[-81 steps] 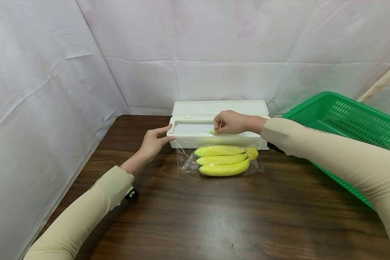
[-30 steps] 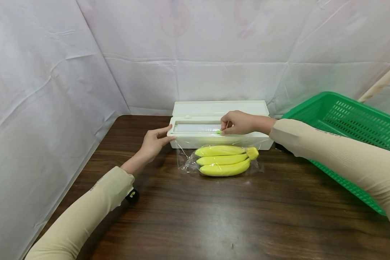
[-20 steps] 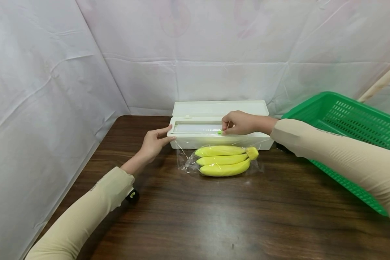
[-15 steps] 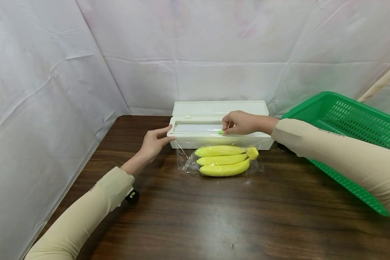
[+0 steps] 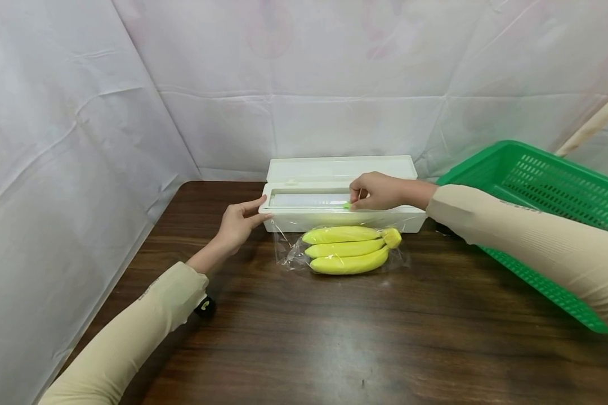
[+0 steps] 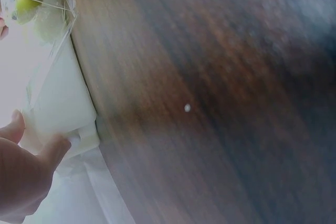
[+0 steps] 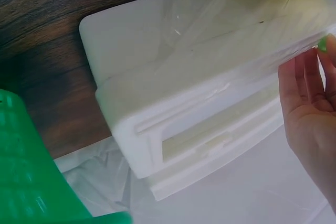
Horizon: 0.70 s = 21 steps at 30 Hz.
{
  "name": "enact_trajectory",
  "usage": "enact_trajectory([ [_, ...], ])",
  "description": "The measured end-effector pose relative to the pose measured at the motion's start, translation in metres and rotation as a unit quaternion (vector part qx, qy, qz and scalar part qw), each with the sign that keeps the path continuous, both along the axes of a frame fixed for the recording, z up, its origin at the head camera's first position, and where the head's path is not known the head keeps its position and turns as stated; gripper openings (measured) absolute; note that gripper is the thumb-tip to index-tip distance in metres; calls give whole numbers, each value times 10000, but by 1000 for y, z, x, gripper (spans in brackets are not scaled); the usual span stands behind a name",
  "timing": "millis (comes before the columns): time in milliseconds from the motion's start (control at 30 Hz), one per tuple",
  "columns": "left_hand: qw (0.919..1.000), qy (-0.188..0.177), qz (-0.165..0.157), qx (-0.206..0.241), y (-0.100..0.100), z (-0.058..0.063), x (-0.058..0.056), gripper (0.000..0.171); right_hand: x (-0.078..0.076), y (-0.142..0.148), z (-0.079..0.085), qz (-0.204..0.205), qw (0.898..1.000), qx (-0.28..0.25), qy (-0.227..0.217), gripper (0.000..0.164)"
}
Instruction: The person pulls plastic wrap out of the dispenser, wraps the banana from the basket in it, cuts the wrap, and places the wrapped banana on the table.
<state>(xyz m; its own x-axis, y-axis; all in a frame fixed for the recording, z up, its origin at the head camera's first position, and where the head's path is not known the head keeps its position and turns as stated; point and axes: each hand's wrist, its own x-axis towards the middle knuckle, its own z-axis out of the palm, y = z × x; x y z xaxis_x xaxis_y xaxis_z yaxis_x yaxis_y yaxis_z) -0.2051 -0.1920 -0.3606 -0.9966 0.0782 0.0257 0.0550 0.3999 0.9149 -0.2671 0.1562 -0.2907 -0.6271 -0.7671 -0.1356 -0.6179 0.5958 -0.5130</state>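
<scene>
A white cling film dispenser (image 5: pixel 291 218) stands at the back of the table, its lid (image 5: pixel 342 167) tilted back and a roll (image 5: pixel 304 199) inside. My left hand (image 5: pixel 236 226) holds its left end between thumb and fingers. On the front edge, my right hand (image 5: pixel 377 191) pinches a small green slide cutter (image 5: pixel 347 206), mostly covered by the fingertips. Clear film (image 5: pixel 290 253) hangs down the front and lies over three yellow bananas (image 5: pixel 349 249) joined at one stem. In the right wrist view, the right fingers (image 7: pixel 311 72) meet the green cutter at the dispenser's edge.
A green perforated basket (image 5: pixel 562 180) stands at the right, partly behind the right forearm. White cloth (image 5: pixel 334 124) hangs behind and to the left of the brown wooden table (image 5: pixel 284 337).
My right hand has slid right along the dispenser's front edge with the green cutter, more slowly of late. The left hand keeps its hold; the bananas stay put.
</scene>
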Motion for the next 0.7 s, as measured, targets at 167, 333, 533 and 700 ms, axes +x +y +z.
enact_trajectory([
  [167,10000,-8,79,5,-5,0,-1,55,2,8,0,-65,10000,-8,-35,12],
  [333,10000,-81,48,-1,-9,-2,-1,55,4,12,1,-83,9999,-36,-81,12],
  [533,10000,-41,43,32,-12,-2,0,54,5,13,2,-158,9999,26,-66,12],
  [700,10000,-27,59,5,-12,-2,-1,55,5,14,1,-185,9998,9,-29,12],
])
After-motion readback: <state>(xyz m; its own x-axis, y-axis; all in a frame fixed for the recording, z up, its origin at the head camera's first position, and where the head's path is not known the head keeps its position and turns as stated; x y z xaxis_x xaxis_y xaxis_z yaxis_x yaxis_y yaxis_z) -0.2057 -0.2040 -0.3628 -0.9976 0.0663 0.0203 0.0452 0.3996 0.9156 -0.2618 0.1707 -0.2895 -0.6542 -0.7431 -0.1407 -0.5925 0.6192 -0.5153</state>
